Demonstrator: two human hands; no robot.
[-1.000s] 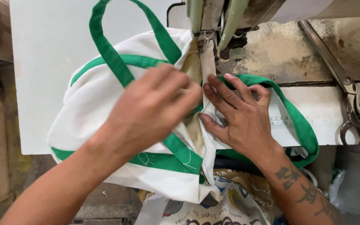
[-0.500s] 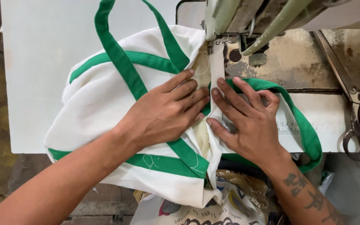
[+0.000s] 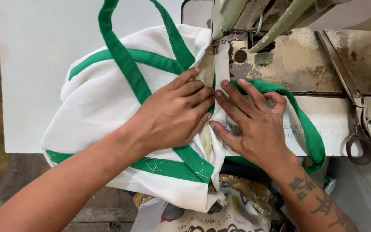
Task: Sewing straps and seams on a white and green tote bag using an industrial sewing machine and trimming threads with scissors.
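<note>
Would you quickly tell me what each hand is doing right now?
Left hand: open, flat, pressing the white bag.
Right hand: open, fingers spread, pressing the bag's seam.

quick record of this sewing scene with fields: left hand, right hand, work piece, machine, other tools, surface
left hand: left hand flat on the white bag with green straps, fingers beside the folded seam
right hand: right hand pressing the fabric on the other side of the seam, fingers spread
work piece: seam strip runs up under the sewing machine head
machine: pale green, worn metal bed
other tools: large scissors lying at the right
surface: white table
below: printed bag under the table edge
</note>
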